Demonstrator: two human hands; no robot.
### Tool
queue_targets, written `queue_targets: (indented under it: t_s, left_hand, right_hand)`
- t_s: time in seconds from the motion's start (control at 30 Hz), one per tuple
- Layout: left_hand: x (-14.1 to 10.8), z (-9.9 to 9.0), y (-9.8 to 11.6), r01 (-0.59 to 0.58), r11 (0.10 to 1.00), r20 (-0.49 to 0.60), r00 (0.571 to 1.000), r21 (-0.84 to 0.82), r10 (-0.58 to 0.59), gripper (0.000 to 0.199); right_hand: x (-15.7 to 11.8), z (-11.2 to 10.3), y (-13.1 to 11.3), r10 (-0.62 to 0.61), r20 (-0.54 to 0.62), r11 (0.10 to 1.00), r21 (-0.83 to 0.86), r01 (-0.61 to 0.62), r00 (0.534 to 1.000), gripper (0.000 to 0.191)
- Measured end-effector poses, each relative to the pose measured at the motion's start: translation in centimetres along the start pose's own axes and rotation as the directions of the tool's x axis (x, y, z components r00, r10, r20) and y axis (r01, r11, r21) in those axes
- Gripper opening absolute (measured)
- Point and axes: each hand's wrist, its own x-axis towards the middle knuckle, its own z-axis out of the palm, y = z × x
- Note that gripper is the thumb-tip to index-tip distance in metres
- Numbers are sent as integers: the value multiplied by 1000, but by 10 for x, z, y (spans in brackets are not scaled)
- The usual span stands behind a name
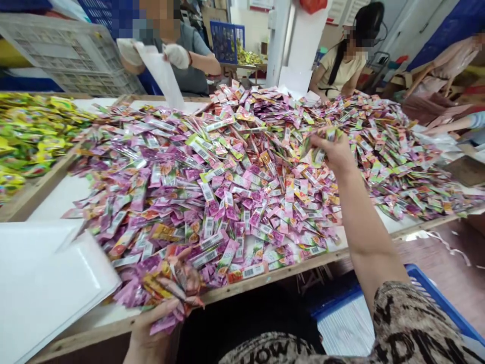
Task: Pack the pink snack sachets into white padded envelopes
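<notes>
- While its wooden rim runs along the person's front, the sorting table (273,277) carries one wide heap of pink-purple stick packets (235,182), many with barcodes upward.
- At the far left, behind a wooden divider, lie yellow-green packets (26,136).
- On the near left corner rests a stack of white plastic sheets or bags (41,283).
- Across the table, a co-worker's gloved hands (178,55) hold a white bag (162,76).
- The left hand (151,323), at the near edge, has its fingers closed around a thick bunch of packets (174,280).
- The right hand (335,149) reaches over the heap, its fingers bent around a few packets (318,151); their exact number I cannot tell.
- I judge the step as gathering packets by hand; the next move calls for a steady left grip, because the loose bunch could slip.
</notes>
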Motion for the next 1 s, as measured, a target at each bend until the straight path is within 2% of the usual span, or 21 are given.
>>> queue_targets:
  t_s: [0.03,0.07,0.1,0.17,0.2,0.27,0.37,0.47,0.57,0.73,0.87,1.0]
  left_hand:
    - [-2,18,-1,-65,997,26,998,-42,66,37]
    - [-4,38,-3,-60,996,76,995,-59,64,55]
    - [-5,58,-6,-5,999,123,992,-54,11,63]
    - [-5,90,-15,48,998,155,987,28,-51,45]
    - [-5,100,-20,31,995,161,986,92,-45,34]
    - [-6,110,-30,-26,986,158,987,163,0,25]
    - [-15,111,-41,-101,984,160,984,144,78,36]
    - [-29,105,-44,-97,991,212,974,90,76,49]
    - [-39,96,-45,-55,997,259,965,45,42,47]
    - [-45,76,-43,-1,1000,305,952,7,-2,61]
    - [-48,71,-44,14,1000,295,955,-3,-13,69]
    - [-49,78,-50,56,998,292,955,-14,-50,62]
  right_hand:
    - [-29,2,-11,-29,52,999,35,28,998,26]
    - [-59,8,-20,-62,106,996,77,54,992,25]
    - [-89,15,-28,-90,157,990,120,72,983,24]
    - [-145,33,-42,-129,259,976,202,77,957,23]
    - [-170,42,-48,-139,305,969,240,66,942,26]
    - [-211,58,-59,-155,368,948,316,34,917,42]
    - [-250,75,-73,-180,387,908,418,2,904,60]
    - [-273,86,-82,-194,412,892,452,-15,890,67]
    - [-287,91,-87,-210,434,892,451,-10,876,70]
    - [-303,93,-88,-283,439,885,463,55,853,74]
    - [-310,96,-84,-308,398,882,459,104,864,73]
    - [-316,105,-78,-258,384,913,396,94,887,87]
